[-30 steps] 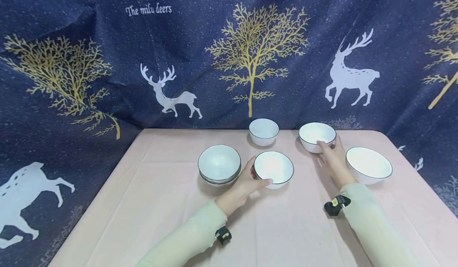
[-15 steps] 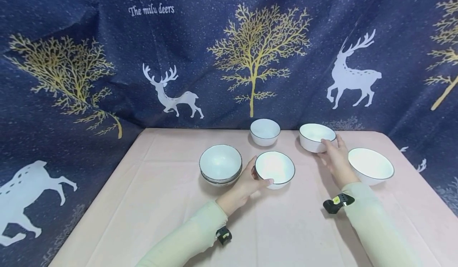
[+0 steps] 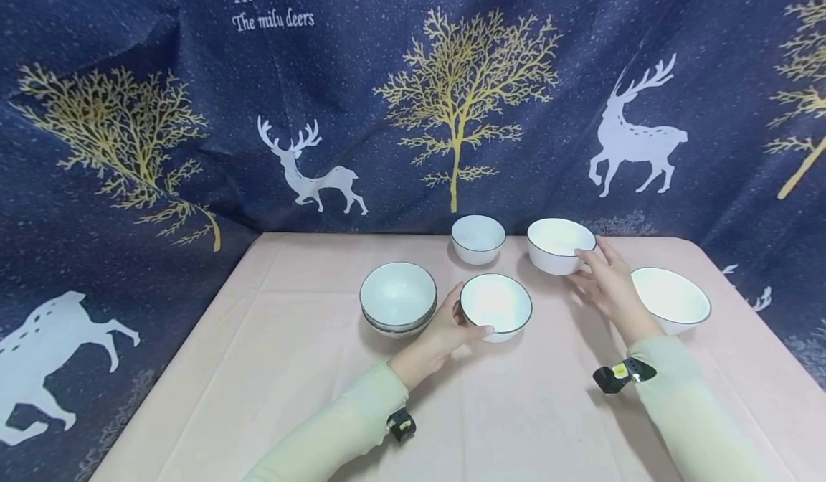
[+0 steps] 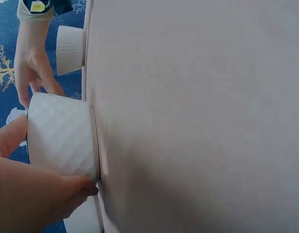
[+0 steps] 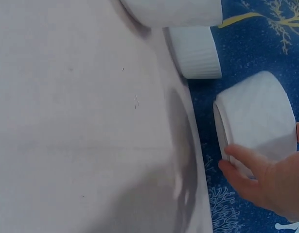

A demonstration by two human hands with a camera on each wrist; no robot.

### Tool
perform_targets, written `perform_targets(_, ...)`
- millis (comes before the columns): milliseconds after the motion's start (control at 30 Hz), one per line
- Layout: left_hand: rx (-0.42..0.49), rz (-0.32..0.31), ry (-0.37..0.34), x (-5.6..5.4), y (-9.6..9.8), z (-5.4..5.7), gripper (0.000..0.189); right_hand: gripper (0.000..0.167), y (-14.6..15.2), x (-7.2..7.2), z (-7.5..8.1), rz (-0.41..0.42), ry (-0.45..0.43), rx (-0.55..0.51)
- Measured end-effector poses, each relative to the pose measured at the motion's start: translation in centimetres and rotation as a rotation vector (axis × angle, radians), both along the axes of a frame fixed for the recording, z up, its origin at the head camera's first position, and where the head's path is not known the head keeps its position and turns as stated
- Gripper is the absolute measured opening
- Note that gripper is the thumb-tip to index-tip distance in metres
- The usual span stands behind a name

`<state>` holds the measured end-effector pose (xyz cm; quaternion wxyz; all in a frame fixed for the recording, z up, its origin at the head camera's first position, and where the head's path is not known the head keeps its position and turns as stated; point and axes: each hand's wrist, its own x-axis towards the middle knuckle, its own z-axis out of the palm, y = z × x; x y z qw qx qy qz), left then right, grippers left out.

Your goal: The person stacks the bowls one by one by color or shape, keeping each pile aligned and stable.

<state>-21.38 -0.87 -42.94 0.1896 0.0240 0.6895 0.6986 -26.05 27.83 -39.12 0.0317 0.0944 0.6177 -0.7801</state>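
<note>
My left hand (image 3: 445, 331) holds a white, dark-rimmed bowl (image 3: 495, 303) at the middle of the table, its thumb at the near rim and fingers round the left side. A raised diamond pattern covers this bowl's outside (image 4: 61, 136) in the left wrist view. Farther back, my right hand (image 3: 609, 281) grips another white bowl (image 3: 560, 242) by its right side, thumb by the rim and fingers under the base. The right wrist view has that bowl (image 5: 261, 116) lifted off the table, tilted, with a shadow on the cloth.
Left of my left hand stands a stack of nested bowls (image 3: 396, 295). A smaller bowl (image 3: 477, 242) sits near the table's back edge, and a wide bowl (image 3: 674, 299) stands at the right, partly behind my right wrist. Behind the pink-covered table (image 3: 290, 367) hangs a blue printed cloth (image 3: 361, 73).
My right hand has raised its bowl off the table and shifted it slightly left. The left hand and its bowl have stayed in place.
</note>
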Motion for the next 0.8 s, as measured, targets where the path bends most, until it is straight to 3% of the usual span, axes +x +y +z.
perform_targets(333, 0.033, 0.010, 0.001, -0.1, 0.0, -0.3, 0.102, 0.085, -0.2, 1.2, 0.6, 0.102, 0.070, -0.106)
perform_targets(800, 0.019, 0.028, 0.040, -0.2, 0.1, -0.2, 0.102, 0.079, -0.8, 2.6, 1.1, 0.209, 0.113, -0.129)
